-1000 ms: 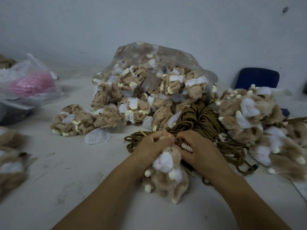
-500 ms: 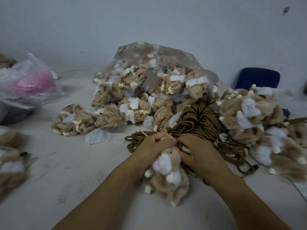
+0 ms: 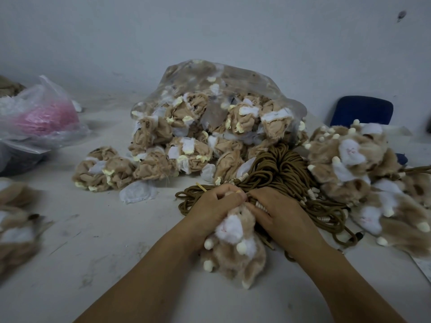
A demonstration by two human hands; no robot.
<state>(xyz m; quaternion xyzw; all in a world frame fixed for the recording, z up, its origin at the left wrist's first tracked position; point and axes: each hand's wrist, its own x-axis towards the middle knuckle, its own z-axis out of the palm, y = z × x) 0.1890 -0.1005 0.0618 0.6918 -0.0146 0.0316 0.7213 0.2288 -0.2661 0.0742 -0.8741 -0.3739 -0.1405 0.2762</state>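
From the head camera, both forearms reach in from the lower edge and meet at the middle of the white table (image 3: 98, 259). The left hand (image 3: 215, 207) lies knuckles up, its fingers curled tight round the top of a tan-and-white plush toy (image 3: 235, 250). The right hand (image 3: 281, 214) comes in from the other side, also knuckles up. Its fingers curl in against the toy's head and touch the left hand's fingertips; what the tips pinch there is hidden. The toy hangs below both hands, face up, with its lower end resting on the table between the wrists. Just behind the hands lies a bundle of brown cord (image 3: 279, 169), and the right hand rests on its near loops. Farther back stands a clear bag of unstuffed skins (image 3: 233, 89), and a pile of finished toys (image 3: 349, 164) sits to the right.
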